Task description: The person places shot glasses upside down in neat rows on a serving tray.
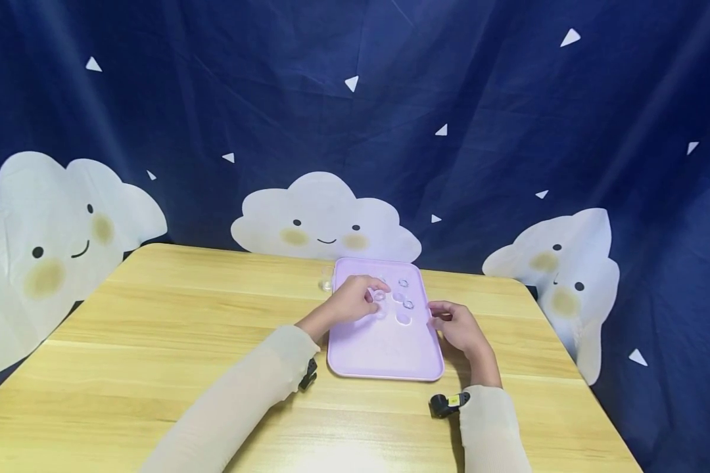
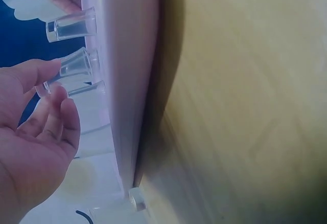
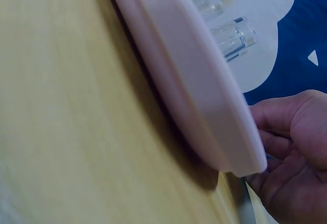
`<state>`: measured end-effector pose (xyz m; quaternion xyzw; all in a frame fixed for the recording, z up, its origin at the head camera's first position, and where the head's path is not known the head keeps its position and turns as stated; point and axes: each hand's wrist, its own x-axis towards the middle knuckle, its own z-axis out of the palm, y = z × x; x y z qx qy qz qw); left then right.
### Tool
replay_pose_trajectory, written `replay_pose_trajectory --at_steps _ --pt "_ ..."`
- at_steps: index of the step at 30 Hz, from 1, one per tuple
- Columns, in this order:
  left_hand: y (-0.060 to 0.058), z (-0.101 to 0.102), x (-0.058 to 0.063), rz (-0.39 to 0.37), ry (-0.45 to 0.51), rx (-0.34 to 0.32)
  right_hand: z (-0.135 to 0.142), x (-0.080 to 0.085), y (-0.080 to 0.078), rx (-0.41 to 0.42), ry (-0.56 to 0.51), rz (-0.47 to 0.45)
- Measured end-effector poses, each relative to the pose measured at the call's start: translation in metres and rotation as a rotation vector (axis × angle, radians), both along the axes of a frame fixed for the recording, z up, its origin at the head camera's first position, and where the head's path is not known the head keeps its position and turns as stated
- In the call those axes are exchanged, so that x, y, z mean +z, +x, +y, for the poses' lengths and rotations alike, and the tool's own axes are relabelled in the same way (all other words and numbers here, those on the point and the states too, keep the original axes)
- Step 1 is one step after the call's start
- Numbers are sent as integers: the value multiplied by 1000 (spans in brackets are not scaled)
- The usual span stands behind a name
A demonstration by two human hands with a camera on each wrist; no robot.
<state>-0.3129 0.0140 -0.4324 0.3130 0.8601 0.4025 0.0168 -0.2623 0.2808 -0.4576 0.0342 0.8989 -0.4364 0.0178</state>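
A lilac tray [image 1: 384, 355] lies on the table with several small clear cups [image 1: 408, 305] standing on it. My left hand [image 1: 352, 299] reaches over the tray's left side. In the left wrist view, its thumb and fingers pinch the rim end of one clear cup [image 2: 76, 64]; the cup's lower part is close to the tray surface, and whether it touches cannot be told. My right hand [image 1: 458, 326] is at the tray's right edge, thumb and fingers at the rim. In the right wrist view, the rim partly hides its fingertips [image 3: 258, 114].
Just outside the tray's far left edge, clear cups [image 1: 327, 281] stand on the wooden table [image 1: 213, 328]. A dark blue curtain [image 1: 307, 112] with white clouds hangs behind the table. Each sleeve has a small black camera [image 1: 444, 405] at the wrist.
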Motion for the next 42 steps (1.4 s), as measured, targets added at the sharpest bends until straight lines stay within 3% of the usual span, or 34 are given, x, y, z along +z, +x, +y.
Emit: replay_pose_trajectory --at_steps 15,31,42 --pt "3 6 -2 35 -55 -17 1 -1 0 8 5 10" --pt "2 9 -8 21 -35 -31 2 -1 -1 12 -3 5" --pt "5 7 -2 20 -48 -32 0 0 -1 11 5 19"
